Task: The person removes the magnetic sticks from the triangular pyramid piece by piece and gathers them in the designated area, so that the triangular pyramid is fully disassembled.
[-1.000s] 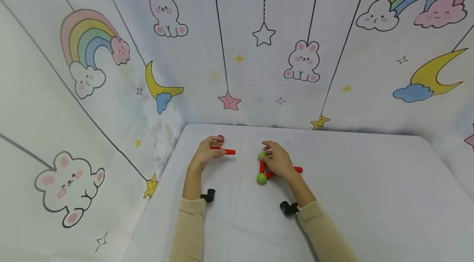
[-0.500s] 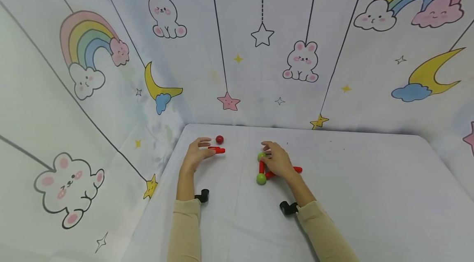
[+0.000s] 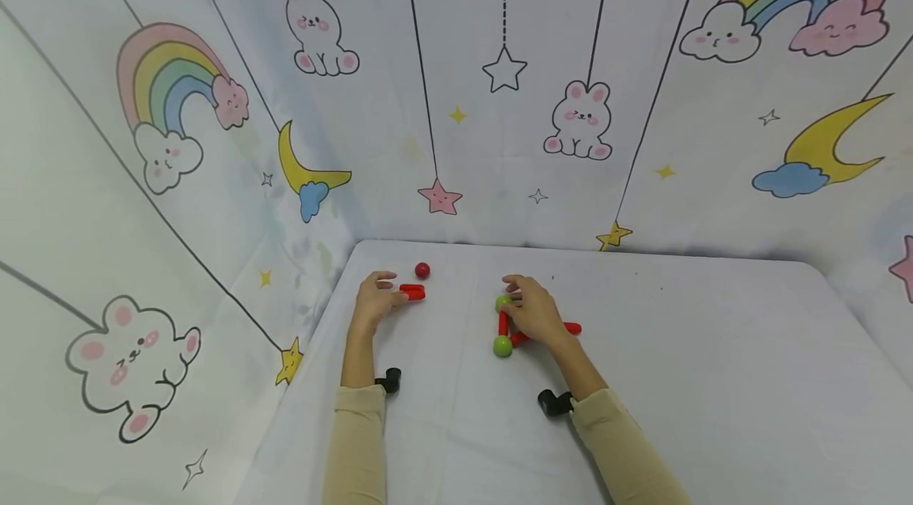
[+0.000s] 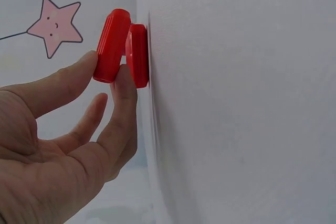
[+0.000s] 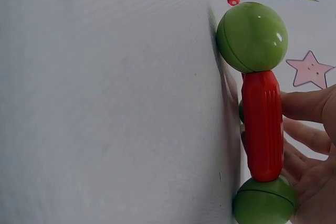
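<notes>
My left hand (image 3: 374, 305) pinches a ribbed red rod (image 4: 112, 45) between thumb and fingertips, seen best in the left wrist view. Close behind that rod, a second red rod (image 4: 138, 55) lies on the table. A red ball (image 3: 422, 270) rests just beyond them. My right hand (image 3: 535, 311) is curled over a joined piece of green balls and red rods, its fingertips at the far green ball (image 3: 503, 304). In the right wrist view, a red rod (image 5: 263, 125) links two green balls, the upper one (image 5: 252, 38) nearer the left hand; a third is mostly hidden behind the rod.
A white-covered table (image 3: 699, 370) carries everything. Behind it and to the left hangs a white cloth (image 3: 485, 148) printed with rabbits, stars and rainbows. Another red rod end (image 3: 573, 328) sticks out to the right of my right hand.
My left hand has moved left with its red rod, bringing it alongside the other rod. The red ball, partly covered before, is now in full view. The right hand has stayed put.
</notes>
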`<state>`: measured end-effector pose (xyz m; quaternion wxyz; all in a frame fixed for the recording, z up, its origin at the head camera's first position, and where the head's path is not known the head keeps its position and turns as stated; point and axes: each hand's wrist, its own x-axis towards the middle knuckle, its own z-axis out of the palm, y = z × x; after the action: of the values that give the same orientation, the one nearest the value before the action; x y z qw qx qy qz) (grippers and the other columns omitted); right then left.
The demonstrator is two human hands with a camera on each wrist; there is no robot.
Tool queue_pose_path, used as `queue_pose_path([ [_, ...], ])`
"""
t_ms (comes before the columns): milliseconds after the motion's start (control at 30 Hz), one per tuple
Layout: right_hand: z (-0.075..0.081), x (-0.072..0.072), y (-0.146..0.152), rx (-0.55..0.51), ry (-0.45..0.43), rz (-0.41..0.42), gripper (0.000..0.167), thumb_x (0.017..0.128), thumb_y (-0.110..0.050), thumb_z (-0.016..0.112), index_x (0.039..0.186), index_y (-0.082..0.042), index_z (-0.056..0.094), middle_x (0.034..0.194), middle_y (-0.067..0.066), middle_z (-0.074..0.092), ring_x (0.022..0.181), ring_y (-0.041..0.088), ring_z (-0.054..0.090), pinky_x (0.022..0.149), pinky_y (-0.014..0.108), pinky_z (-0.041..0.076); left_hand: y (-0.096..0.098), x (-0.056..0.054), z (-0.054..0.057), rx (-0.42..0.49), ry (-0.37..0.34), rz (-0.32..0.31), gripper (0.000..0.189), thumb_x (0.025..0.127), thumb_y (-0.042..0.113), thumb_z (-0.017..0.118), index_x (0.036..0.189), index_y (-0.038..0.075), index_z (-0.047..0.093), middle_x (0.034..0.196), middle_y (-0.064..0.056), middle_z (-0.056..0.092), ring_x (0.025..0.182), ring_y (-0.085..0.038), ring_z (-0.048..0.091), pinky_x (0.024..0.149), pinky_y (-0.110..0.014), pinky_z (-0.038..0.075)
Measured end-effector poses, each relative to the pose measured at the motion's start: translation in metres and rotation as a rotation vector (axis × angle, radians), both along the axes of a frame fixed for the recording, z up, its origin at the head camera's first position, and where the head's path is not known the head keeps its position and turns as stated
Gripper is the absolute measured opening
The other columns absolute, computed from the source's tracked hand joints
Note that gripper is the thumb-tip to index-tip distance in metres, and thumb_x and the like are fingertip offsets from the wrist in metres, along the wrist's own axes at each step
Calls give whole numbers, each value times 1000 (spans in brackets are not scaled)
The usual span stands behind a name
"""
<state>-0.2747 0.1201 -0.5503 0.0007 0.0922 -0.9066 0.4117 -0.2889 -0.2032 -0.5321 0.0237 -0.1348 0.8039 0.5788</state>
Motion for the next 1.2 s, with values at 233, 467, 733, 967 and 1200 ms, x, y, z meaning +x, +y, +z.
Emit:
queue_pose_path([
  [233, 3, 2, 0, -1, 8, 10, 53, 95, -10, 77, 144, -6, 58, 127, 12, 65, 119, 30, 68, 101, 49, 54, -5, -2, -8, -59, 15, 23, 60, 88, 1, 77, 143, 0, 54, 140, -26, 52, 120, -40, 53, 102, -50, 51],
  [467, 2, 3, 0, 4, -5, 7, 51, 95, -13, 77, 143, -8, 59, 127, 12, 65, 119, 30, 68, 101, 49, 54, -6, -3, -13, -116, 39, 39, 58, 87, -1, 77, 140, 0, 55, 142, -28, 51, 122, -41, 54, 103, -51, 50],
  [733, 2, 1, 0, 6, -5, 9, 52, 95, -13, 77, 143, -8, 59, 127, 11, 65, 119, 29, 68, 101, 48, 55, -3, -9, -17, -153, 59, 63, 60, 83, -5, 77, 138, -4, 55, 140, -29, 46, 118, -42, 63, 100, -48, 53],
  [967, 0, 1, 1, 22, -5, 25, 51, 96, -14, 76, 143, -7, 58, 129, 11, 64, 120, 29, 67, 101, 48, 54, 0, -8, -19, -153, 73, 95, 57, 85, -6, 75, 138, -4, 55, 141, -29, 42, 115, -39, 68, 98, -48, 55],
  [1200, 5, 3, 3, -2, -23, 68, 55, 97, -13, 75, 148, -9, 53, 135, 13, 61, 122, 29, 65, 102, 48, 55, 4, -6, -12, -212, 116, 92, 52, 88, -3, 72, 137, -5, 56, 138, -29, 43, 109, -40, 65, 94, -48, 55],
])
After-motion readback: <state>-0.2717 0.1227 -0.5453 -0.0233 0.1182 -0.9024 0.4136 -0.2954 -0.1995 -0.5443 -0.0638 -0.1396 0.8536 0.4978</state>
